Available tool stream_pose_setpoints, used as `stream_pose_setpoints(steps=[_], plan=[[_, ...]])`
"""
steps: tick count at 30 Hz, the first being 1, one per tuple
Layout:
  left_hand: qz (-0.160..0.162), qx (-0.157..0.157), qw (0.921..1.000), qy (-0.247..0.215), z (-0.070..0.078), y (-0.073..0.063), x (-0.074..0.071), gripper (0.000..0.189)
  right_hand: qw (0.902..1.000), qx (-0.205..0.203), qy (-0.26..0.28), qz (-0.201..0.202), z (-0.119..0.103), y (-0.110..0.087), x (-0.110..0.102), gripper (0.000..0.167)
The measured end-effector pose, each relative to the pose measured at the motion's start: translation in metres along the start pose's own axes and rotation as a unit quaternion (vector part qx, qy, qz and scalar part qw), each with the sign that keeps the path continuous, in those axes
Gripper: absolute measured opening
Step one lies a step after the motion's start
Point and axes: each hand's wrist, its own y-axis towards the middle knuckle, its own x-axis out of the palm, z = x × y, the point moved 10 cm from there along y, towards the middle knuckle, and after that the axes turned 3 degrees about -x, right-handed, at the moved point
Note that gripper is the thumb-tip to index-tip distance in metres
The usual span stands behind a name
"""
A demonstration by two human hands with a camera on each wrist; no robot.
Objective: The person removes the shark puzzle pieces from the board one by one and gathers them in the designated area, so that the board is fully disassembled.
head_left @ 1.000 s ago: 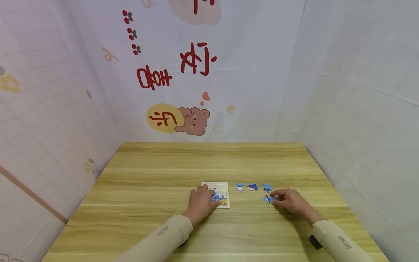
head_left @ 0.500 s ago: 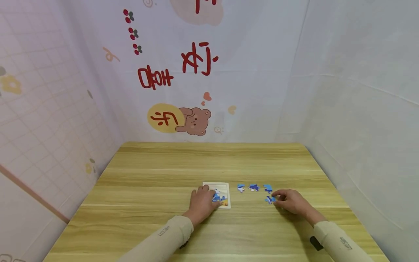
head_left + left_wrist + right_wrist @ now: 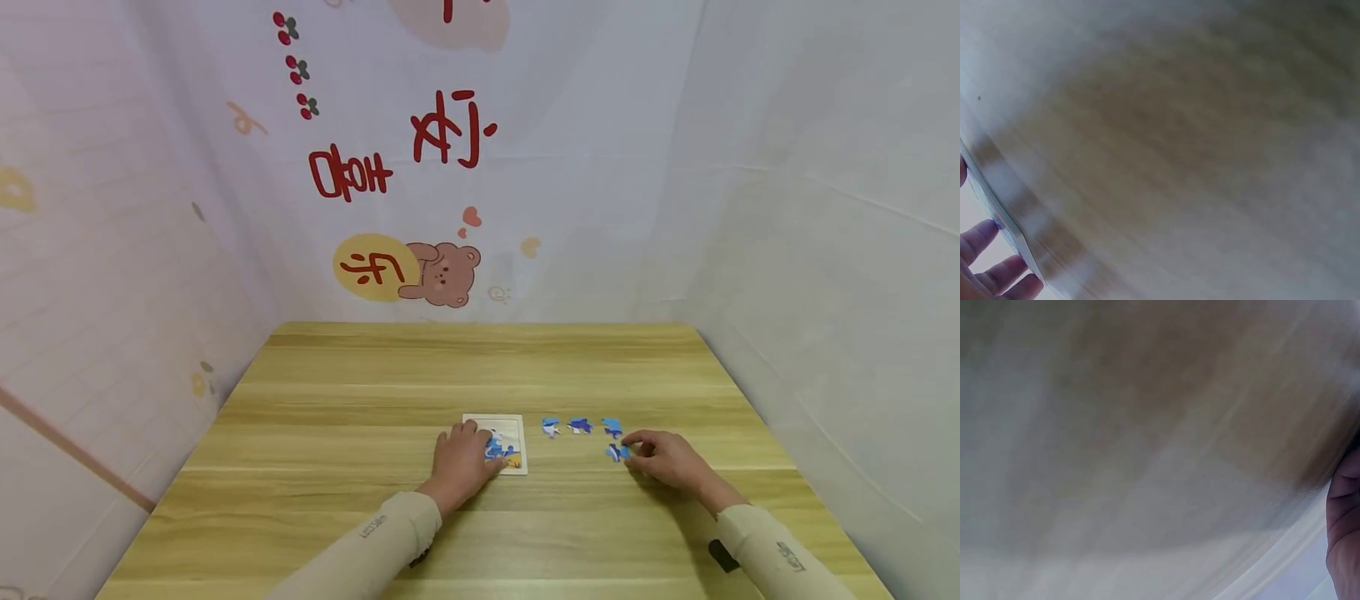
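Note:
In the head view my left hand (image 3: 460,462) rests on a small white-framed jigsaw tray (image 3: 524,446), covering its left part. Its fingers spread over the tray, and in the left wrist view several fingertips (image 3: 1013,269) lie at the tray's edge. Blue and yellow jigsaw pieces (image 3: 512,459) lie in the tray's lower part. Over to the right, my right hand (image 3: 667,460) pinches a blue-and-white jigsaw piece (image 3: 617,452) between thumb and index finger, at or just above the table. The right wrist view catches only part of that hand, without the piece.
Three loose jigsaw pieces lie in a row right of the tray: a blue-and-white piece (image 3: 551,427), a dark blue piece (image 3: 580,426) and a light blue piece (image 3: 611,427). They lie on a wooden table (image 3: 360,367). White cloth walls (image 3: 585,167) enclose the back and sides.
The head view shifts slightly. Both hands, the tray and the loose pieces stay essentially where they were, with the right hand still at the same jigsaw piece.

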Motion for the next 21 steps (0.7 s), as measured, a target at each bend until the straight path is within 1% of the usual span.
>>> stream_pose_setpoints(steps=[2,7,9,11,16,18,21], plan=[[0.001,0.0,1.0,-0.001,-0.001,0.0,-0.001,0.052,1.0,0.003,0.002,0.004,-0.001,-0.001,0.0,0.031],[-0.007,0.0,0.9999,-0.007,-0.001,0.001,-0.002,0.054,0.9992,0.032,0.024,0.005,0.002,-0.002,-0.001,0.034],[-0.007,-0.002,0.9999,-0.012,-0.001,0.002,-0.001,0.054,0.9987,0.04,0.031,0.006,0.002,-0.001,-0.002,0.033],[-0.008,-0.003,0.9998,-0.016,0.0,0.002,0.0,0.055,0.9987,0.037,0.033,0.011,-0.003,0.001,-0.003,0.03],[0.003,0.007,0.9993,-0.036,0.0,0.002,-0.003,0.053,0.9988,0.012,0.038,0.03,-0.033,0.016,-0.002,0.024],[0.017,0.013,0.9987,-0.047,-0.002,0.002,-0.007,0.051,0.9985,0.001,0.043,0.033,-0.048,0.024,0.002,0.023],[0.036,0.015,0.9969,-0.068,-0.008,0.002,-0.013,0.048,0.9972,-0.013,0.066,0.032,-0.072,0.035,0.01,0.021]])
